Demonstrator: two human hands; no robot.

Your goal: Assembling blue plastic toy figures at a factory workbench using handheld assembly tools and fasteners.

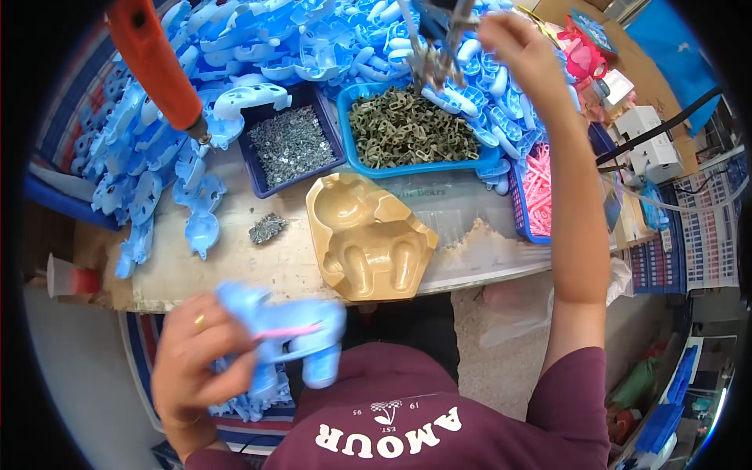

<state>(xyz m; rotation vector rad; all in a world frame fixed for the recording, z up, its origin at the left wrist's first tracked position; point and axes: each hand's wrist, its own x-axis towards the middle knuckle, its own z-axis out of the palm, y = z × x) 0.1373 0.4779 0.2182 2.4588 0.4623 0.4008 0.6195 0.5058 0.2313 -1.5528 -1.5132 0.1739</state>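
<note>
My left hand (202,356) is closed round a light-blue plastic toy shell (301,329), blurred by motion, held in front of the table's near edge. A pink strip (294,331) lies across the shell. My right arm reaches to the far side, where my right hand (513,43) has its fingers bent beside a hanging metal device (440,59); anything between them is too small to make out. Between my arms, a tan moulded holder (372,239) with body-shaped hollows rests at the table edge. An orange power screwdriver (157,66) hangs at the upper left, tip down.
A dark blue tray of small screws (290,145) stands beside a blue tray of metal clips (411,129). Light-blue shells (313,47) pile up behind them. At right sits a basket of pink strips (537,192). Loose screws (267,228) lie near the holder; a cup (72,276) is far left.
</note>
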